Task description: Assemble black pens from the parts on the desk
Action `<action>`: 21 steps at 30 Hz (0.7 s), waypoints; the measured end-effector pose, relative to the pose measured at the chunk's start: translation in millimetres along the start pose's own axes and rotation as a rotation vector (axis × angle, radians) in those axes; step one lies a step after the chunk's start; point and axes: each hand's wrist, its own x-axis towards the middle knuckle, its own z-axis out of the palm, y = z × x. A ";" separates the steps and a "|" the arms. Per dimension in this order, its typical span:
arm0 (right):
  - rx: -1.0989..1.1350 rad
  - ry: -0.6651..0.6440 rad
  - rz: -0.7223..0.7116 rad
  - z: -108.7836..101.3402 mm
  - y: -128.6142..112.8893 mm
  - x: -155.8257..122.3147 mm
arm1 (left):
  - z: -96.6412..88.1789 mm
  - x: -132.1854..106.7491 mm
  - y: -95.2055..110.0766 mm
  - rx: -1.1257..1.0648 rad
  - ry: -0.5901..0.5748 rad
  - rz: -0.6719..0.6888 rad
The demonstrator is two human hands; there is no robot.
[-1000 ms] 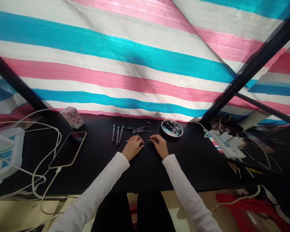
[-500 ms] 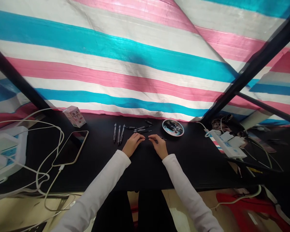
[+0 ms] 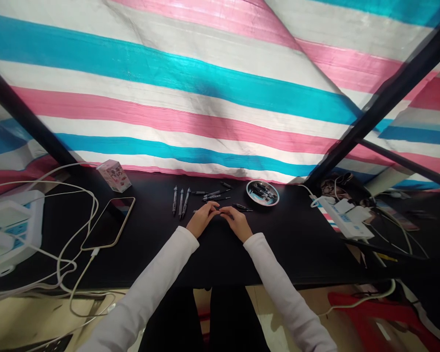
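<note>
My left hand and my right hand meet over the black table, fingertips pinched together and touching. A short pale end of what looks like a pen sticks out at the left of my left hand; the rest is hidden by the fingers. What my right fingers hold, if anything, cannot be made out. Just beyond my right hand lies a dark pen part. Several thin pen pieces lie behind the hands. Three grey pens lie side by side to the left.
A round white-rimmed dish with dark pen parts stands at the back right. On the left are a phone on a cable, a pink box and a white power strip. Another power strip sits at right. Striped sheeting hangs behind.
My hands have come together, with the right fingers moving left to touch the left ones. The dark pen part beyond my right hand is now more exposed. A pale end now shows left of my left hand.
</note>
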 end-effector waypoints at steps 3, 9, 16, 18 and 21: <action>-0.043 -0.038 -0.040 -1.9 -1.2 0.4 | -0.9 -0.5 2.8 -0.014 -0.056 0.012; -0.150 0.072 0.017 -13.3 4.4 0.0 | -15.9 -9.6 -4.8 0.270 -0.044 0.110; -0.225 0.136 0.061 -15.8 11.8 -1.0 | -22.4 -15.3 -13.9 0.467 -0.094 0.087; -0.241 0.136 0.064 -13.4 11.8 -1.2 | -16.9 -11.5 -10.6 0.418 -0.091 0.098; -0.272 0.142 0.068 -11.1 9.6 -1.3 | -8.7 -5.4 -4.1 0.292 -0.054 0.087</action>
